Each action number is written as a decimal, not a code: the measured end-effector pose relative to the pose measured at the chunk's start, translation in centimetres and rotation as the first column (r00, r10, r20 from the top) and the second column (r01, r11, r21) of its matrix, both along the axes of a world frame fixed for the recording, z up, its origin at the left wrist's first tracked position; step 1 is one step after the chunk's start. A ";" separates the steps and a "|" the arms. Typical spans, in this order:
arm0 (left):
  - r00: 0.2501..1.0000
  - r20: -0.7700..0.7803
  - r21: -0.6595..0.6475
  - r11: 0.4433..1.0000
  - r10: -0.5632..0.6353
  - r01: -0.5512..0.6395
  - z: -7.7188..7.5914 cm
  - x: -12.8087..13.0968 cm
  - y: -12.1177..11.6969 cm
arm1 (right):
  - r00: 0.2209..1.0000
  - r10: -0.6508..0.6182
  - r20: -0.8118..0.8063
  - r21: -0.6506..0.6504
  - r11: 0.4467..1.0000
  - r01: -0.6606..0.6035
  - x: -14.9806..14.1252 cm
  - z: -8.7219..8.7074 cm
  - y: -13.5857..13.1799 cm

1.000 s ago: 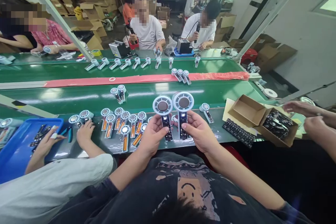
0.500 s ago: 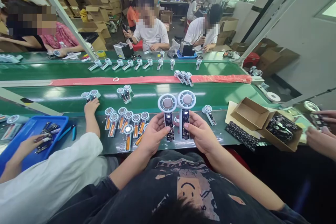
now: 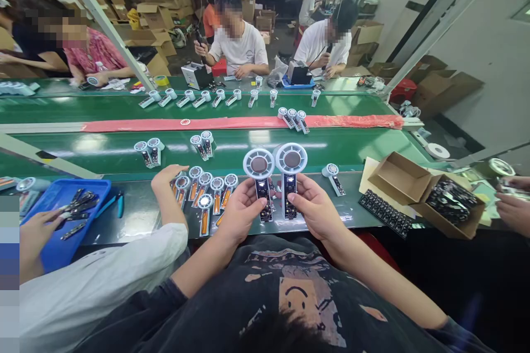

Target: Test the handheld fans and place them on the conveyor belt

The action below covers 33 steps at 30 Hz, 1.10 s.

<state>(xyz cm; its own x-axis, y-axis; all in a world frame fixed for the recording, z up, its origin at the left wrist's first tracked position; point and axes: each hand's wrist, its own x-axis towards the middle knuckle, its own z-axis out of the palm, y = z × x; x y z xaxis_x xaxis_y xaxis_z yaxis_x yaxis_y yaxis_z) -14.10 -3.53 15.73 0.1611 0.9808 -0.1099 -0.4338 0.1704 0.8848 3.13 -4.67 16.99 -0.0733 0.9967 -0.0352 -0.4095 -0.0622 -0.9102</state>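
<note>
Two white handheld fans with round grilles and open handles are held upright side by side in front of my chest. My left hand [image 3: 244,207] is closed round the handle of the left fan [image 3: 259,163], thumb on its black circuit board. My right hand [image 3: 310,204] grips the right fan [image 3: 291,159] the same way, thumb across the board. The two round heads touch or nearly touch. Left of my left hand, several fans with orange parts in their handles [image 3: 205,215] lie on the bench. Another fan with a circuit board [image 3: 333,177] lies right of my right hand.
A cardboard box of circuit boards [image 3: 451,204] stands right, beside a row of joined boards [image 3: 385,214]. At left, a co-worker's hand [image 3: 169,176] reaches over the bench near a blue tray [image 3: 62,248] and blue-handled pliers [image 3: 120,205]. More fans lie on the green conveyor [image 3: 232,149].
The co-worker's arm at left has moved from two fans on the conveyor to the fans with orange parts. My hands hold both fans in nearly the same place; the view has shifted slightly.
</note>
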 end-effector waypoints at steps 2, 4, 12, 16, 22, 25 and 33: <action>1.000 0.012 -0.007 1.000 -0.017 0.017 0.0 0.2 0.1 | 1.000 -0.018 0.002 -0.012 1.000 0.018 0.2 -0.1 -0.3; 0.999 0.026 -0.009 0.999 -0.038 0.038 0.0 0.4 0.2 | 0.999 -0.029 -0.013 -0.038 0.999 0.029 0.5 -0.1 -0.6; 0.988 0.054 -0.014 0.990 -0.142 0.143 0.2 0.7 0.7 | 0.996 -0.064 -0.065 -0.074 0.995 0.059 0.8 0.5 -1.1; 0.985 0.049 -0.010 0.986 -0.165 0.166 0.2 0.8 0.9 | 0.994 -0.087 -0.068 -0.067 0.994 0.082 0.7 0.8 -1.2; 0.991 0.020 -0.024 0.991 -0.132 0.132 0.0 1.2 1.1 | 0.996 -0.077 -0.047 -0.075 0.995 0.073 0.9 1.0 -1.2; 0.993 -0.007 -0.021 0.993 -0.115 0.115 0.0 1.4 1.1 | 0.996 -0.085 -0.026 -0.068 0.994 0.083 1.1 0.6 -1.1; 0.992 0.010 -0.009 0.992 -0.123 0.123 -0.1 1.2 0.7 | 0.993 -0.118 0.016 -0.059 0.991 0.119 1.1 0.0 -1.3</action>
